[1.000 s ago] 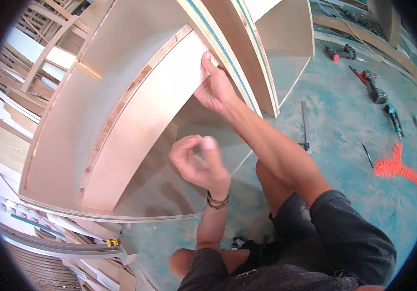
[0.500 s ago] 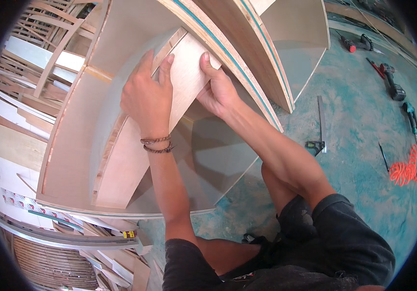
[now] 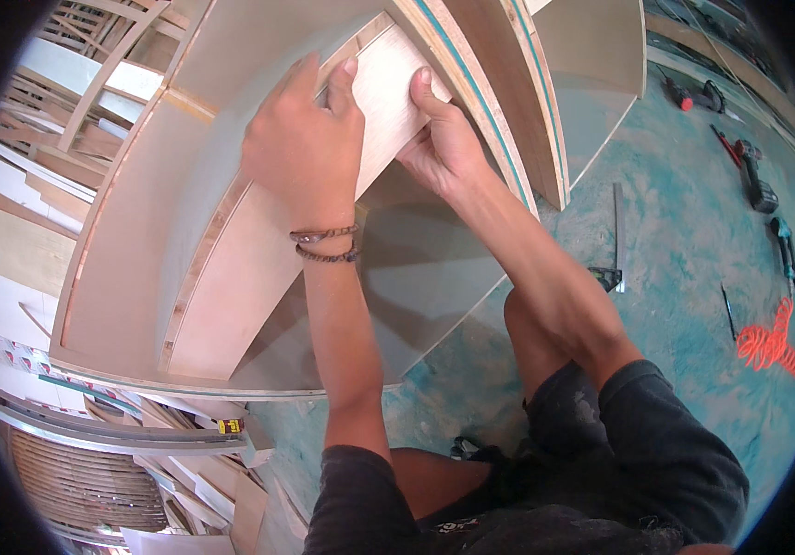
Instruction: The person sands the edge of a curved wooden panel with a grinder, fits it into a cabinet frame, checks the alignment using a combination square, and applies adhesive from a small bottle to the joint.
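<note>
A curved strip of pale plywood (image 3: 240, 282) stands inside a larger curved wooden casing (image 3: 124, 231), running from the casing's lower rim up toward its top. My left hand (image 3: 305, 148) is wrapped over the strip's left edge near the upper end, its thumb on the pale face. On the opposite edge, my right hand (image 3: 448, 143) pinches the strip, thumb on the face and fingers underneath, partly hidden. Right of the strip rises a curved rib (image 3: 471, 83) with a teal line along its edge.
On the teal-stained floor to the right lie a combination square (image 3: 617, 240), a cordless drill (image 3: 754, 176), an air blow gun (image 3: 783, 250) and a coiled orange hose (image 3: 767, 347). Wood offcuts (image 3: 212, 490) and a yellow tape measure (image 3: 231, 426) are at lower left.
The view has shifted, so the hands and the strip's upper end appear higher and farther right. Both hands keep much the same hold on the strip.
</note>
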